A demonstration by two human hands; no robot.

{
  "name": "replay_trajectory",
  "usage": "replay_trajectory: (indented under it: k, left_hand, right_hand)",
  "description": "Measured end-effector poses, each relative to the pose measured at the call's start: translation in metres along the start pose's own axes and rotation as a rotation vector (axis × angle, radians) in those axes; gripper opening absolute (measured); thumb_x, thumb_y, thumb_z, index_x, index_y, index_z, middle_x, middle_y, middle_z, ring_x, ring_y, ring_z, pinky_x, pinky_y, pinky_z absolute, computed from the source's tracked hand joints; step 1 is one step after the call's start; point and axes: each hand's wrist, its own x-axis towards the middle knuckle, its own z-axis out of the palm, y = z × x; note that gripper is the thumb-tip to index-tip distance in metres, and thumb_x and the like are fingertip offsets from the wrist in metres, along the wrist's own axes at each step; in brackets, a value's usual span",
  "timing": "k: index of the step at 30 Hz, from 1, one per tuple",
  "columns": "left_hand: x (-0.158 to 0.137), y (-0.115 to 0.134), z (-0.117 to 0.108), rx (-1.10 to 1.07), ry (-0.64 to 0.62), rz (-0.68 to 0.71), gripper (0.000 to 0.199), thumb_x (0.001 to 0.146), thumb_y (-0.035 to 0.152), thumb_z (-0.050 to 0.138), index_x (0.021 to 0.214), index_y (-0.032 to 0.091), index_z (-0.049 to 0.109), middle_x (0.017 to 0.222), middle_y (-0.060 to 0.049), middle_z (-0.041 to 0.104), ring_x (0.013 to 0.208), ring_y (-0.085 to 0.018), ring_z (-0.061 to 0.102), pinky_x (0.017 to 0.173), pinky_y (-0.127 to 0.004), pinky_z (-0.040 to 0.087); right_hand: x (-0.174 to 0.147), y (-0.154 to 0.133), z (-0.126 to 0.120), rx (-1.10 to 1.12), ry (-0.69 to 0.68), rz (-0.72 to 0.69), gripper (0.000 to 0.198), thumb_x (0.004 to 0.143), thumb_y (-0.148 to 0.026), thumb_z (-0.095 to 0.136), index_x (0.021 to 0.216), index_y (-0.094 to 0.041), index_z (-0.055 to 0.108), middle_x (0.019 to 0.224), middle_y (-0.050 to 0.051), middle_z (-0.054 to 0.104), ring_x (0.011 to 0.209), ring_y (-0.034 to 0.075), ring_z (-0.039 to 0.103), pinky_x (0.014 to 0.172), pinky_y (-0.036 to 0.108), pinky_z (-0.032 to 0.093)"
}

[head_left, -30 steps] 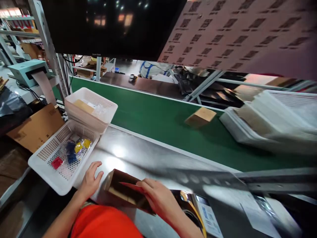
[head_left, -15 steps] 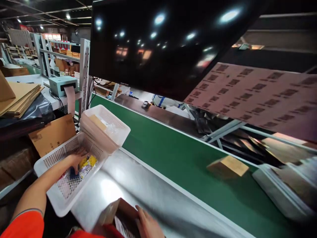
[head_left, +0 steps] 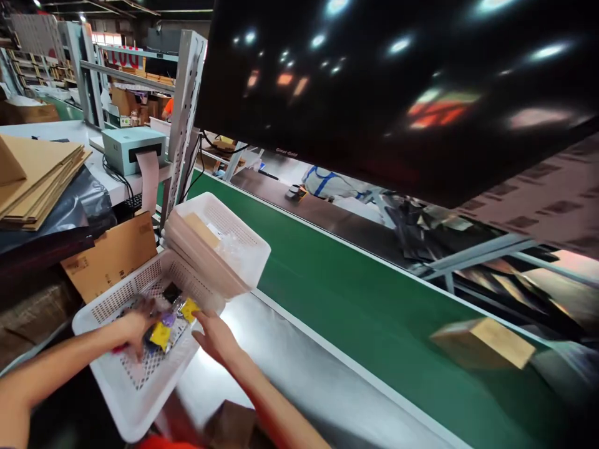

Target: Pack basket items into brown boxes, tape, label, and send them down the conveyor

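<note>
Reaching in, with spills a risk

Reaches with the left grip [head_left: 136, 323] into the white basket [head_left: 116, 405], among loose packets [head_left: 160, 335]; too blurred to tell how far closed, or on what. Holds the right grip [head_left: 216, 335] part open at the basket's right side, right by a yellow packet [head_left: 188, 310], no firm hold visible. Could drop or mix packets through a hasty scoop, given slick-looking wrapping; could tip the basket by leaning on it.
</note>
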Motion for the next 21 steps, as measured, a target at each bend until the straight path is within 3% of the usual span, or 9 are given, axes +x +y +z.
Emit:
replay_trajectory:
  k: [3,6,10,12,18,21]
  left_hand:
    - [-0.013,-0.007,0.020,0.195,-0.076,-0.063,0.104,0.049,0.041,0.100,0.146,0.031,0.064,0.164,-0.026,0.043,0.149,-0.070,0.023,0.093,-0.088,0.043]
    - [-0.017,-0.012,0.030,0.262,-0.043,-0.026,0.108,0.057,0.032,0.098,0.154,0.039,0.053,0.170,-0.022,0.035,0.149,-0.066,0.027,0.088,-0.079,0.053]
    - [-0.017,-0.015,0.030,0.323,0.047,0.141,0.072,0.083,0.021,0.079,0.151,0.029,0.057,0.166,-0.019,0.043,0.148,-0.050,0.042,0.108,-0.063,0.051]
    - [-0.016,-0.013,0.029,0.347,0.064,0.197,0.062,0.089,0.017,0.070,0.149,0.024,0.058,0.162,-0.020,0.048,0.146,-0.047,0.046,0.111,-0.060,0.049]
    - [-0.004,-0.005,0.031,0.327,0.049,0.111,0.047,0.093,0.011,0.055,0.136,0.026,0.069,0.150,-0.019,0.058,0.137,-0.047,0.054,0.087,-0.052,0.063]
    - [-0.003,-0.004,0.026,0.338,0.046,0.123,0.048,0.094,0.011,0.054,0.137,0.026,0.067,0.152,-0.017,0.057,0.133,-0.043,0.057,0.088,-0.049,0.062]
  right_hand:
    - [0.071,-0.014,0.019,-0.075,-0.097,0.091,0.081,0.080,-0.019,0.079,0.155,-0.013,0.048,0.139,0.021,0.064,0.120,0.034,0.069,0.099,0.038,0.054]
    - [0.106,-0.010,0.047,-0.144,-0.179,0.144,0.100,0.073,-0.016,0.088,0.161,-0.017,0.039,0.147,0.025,0.056,0.121,0.037,0.067,0.095,0.045,0.058]
    - [0.117,0.000,0.070,-0.226,-0.232,0.144,0.068,0.088,-0.022,0.081,0.150,-0.021,0.052,0.146,0.014,0.059,0.124,0.031,0.064,0.099,0.049,0.059]
    - [0.119,0.002,0.072,-0.265,-0.228,0.157,0.053,0.093,-0.027,0.077,0.141,-0.019,0.058,0.141,0.012,0.061,0.122,0.029,0.064,0.098,0.048,0.060]
    - [0.127,-0.010,0.054,-0.303,-0.121,0.149,0.029,0.102,-0.025,0.063,0.129,-0.015,0.064,0.129,0.011,0.066,0.116,0.027,0.066,0.093,0.045,0.059]
    - [0.138,-0.017,0.039,-0.252,-0.081,0.104,0.024,0.100,-0.020,0.059,0.122,-0.014,0.067,0.127,0.013,0.067,0.114,0.027,0.066,0.091,0.041,0.057]
